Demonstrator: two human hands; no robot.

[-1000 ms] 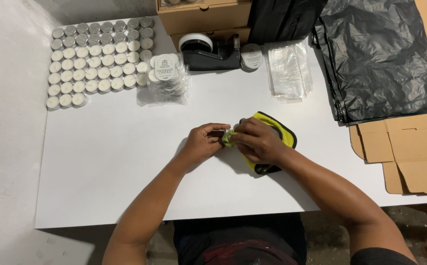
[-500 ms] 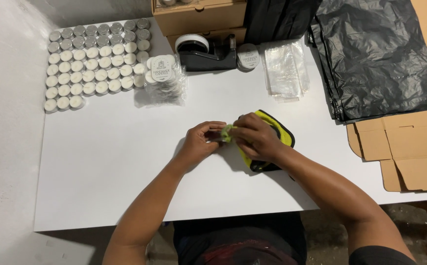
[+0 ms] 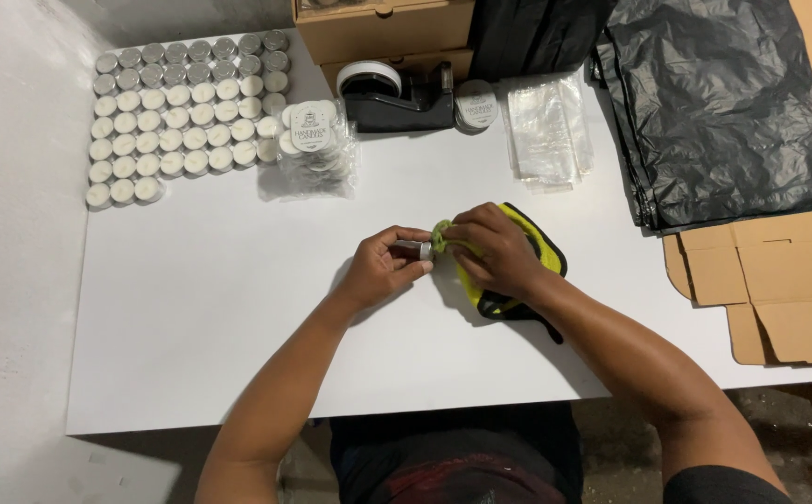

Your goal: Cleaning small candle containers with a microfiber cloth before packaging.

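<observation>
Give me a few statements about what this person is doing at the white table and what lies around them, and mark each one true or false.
1. The left hand holds a small jar. True.
2. The right hand presses a yellow cloth against that jar. True.
3. The rows of small tins sit at the near right corner of the table. False: they sit at the far left corner.
4. The tape dispenser is in the left hand. False: it stands at the far edge, untouched.
5. The black plastic bags lie to the person's right. True.
6. The flat cardboard lies under the cloth. False: it lies apart, at the right edge.
</observation>
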